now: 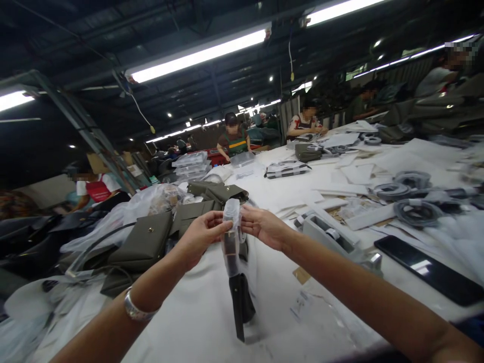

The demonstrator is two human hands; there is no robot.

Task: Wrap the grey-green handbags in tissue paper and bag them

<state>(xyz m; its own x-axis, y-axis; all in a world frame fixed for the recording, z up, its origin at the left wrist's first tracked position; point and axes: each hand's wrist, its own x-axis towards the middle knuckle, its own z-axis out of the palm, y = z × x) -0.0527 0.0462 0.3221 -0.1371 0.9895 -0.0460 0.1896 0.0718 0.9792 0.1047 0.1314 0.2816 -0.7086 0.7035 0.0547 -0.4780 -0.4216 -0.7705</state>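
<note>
Over the table, both hands grip a dark strap (pixel 237 297) whose upper part is wrapped in thin whitish plastic film (pixel 231 212). My left hand (pixel 204 234) pinches the wrapped part from the left, thumb in front. From the other side, my right hand (pixel 262 226) holds the same part with its fingers pressed together; their tips are partly hidden behind the film. A buckle seems to show through the wrapping. The strap's bare lower end hangs down to the white tabletop (pixel 181 322). Olive-grey handbags (pixel 145 242) lie just left of my left hand.
At right are a tape dispenser (pixel 328 234), a black phone (pixel 427 267) and several coiled straps (pixel 418 212). Clear plastic bags (pixel 162 199) lie behind the handbags. A stack of wrapped items (pixel 192 164) stands farther back. Across the table a person (pixel 235 141) handles a plastic-wrapped item.
</note>
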